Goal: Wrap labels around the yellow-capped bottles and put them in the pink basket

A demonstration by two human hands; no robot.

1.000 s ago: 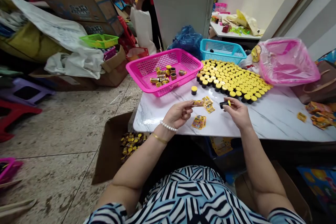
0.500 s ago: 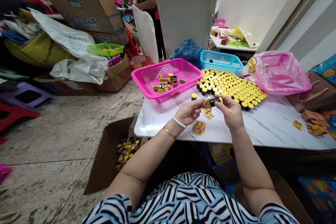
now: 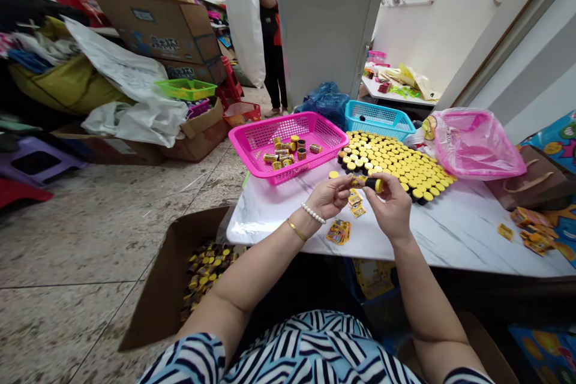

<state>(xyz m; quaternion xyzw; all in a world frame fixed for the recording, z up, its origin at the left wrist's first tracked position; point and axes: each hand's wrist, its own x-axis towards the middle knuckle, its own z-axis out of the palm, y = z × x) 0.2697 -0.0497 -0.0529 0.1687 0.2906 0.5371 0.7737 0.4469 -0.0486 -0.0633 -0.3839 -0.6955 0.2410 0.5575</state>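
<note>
Black container (image 3: 371, 184) now against yellow label (image 3: 359, 182), earlier apart.

On table (image 3: 432, 243): capped containers (image 3: 398, 159) right of basket (image 3: 288, 174), label stack (image 3: 338, 232) before both; carton (image 3: 150, 279) below, left.

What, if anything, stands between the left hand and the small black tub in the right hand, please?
Only the yellow label pinched in the left hand lies between; nothing else visible blocks the tub.
</note>
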